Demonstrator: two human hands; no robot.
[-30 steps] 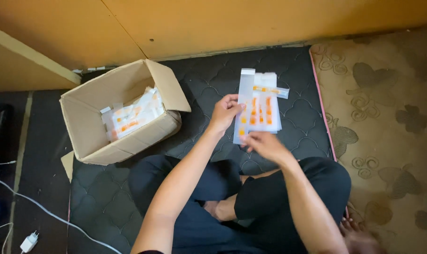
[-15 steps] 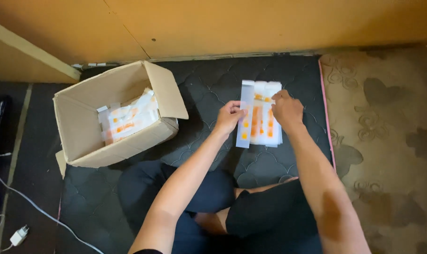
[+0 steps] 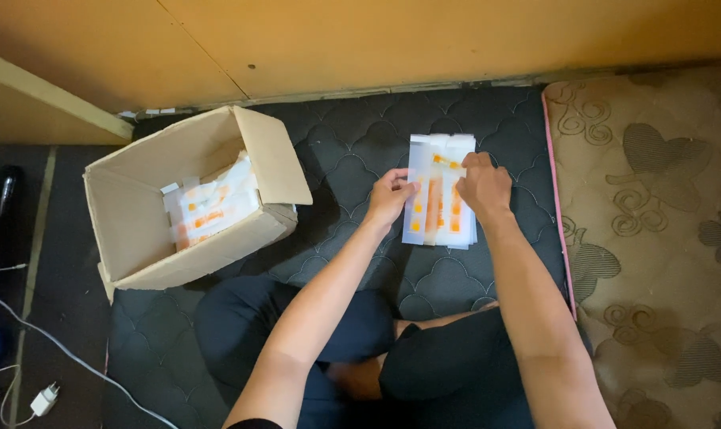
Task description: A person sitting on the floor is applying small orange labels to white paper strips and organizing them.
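1. Pinching with my left hand (image 3: 391, 197) and right hand (image 3: 483, 184), I clamp a flat white-and-orange plastic packet stack (image 3: 438, 213), upper centre, on the quilted dark mat (image 3: 344, 143).
2. Upper left, an open brown cardboard box (image 3: 130, 222) holds similar packets (image 3: 211, 205).

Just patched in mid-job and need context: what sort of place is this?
Probably a home floor used for packing: dark quilted mattress, patterned beige rug, open cardboard box holding white-and-orange packets.
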